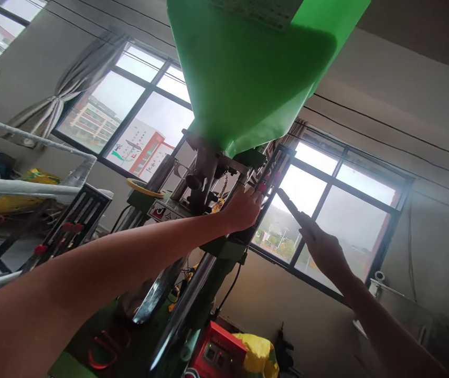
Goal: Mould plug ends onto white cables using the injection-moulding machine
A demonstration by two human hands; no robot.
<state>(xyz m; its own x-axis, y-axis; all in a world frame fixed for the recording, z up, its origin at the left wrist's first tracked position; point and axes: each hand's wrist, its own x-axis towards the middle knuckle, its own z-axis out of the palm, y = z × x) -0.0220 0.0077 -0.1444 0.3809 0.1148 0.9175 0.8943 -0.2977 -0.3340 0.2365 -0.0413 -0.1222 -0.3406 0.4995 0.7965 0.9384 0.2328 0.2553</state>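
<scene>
My left hand [244, 209] reaches up to the machine's upper part, fingers curled beside an upright slotted metal rail [281, 163] with red knobs [263, 187]. What its fingertips grip is hidden. To the right, my right hand [322, 248] is closed round a long, thin dark tool [288, 203] that points up and left toward the rail; its exact kind is unclear against the bright window. A large green hopper [248, 84] sits above both hands on the machine. Under it, a dark metal nozzle assembly [204, 181] stands left of my left hand.
Polished columns [183, 310] rise below the machine's green crosshead. A roll of yellow tape [145, 187] lies on top at left. Below are a red control box [218, 352] and a yellow sack [256, 353]. White pipe rails [23, 186] stand at left.
</scene>
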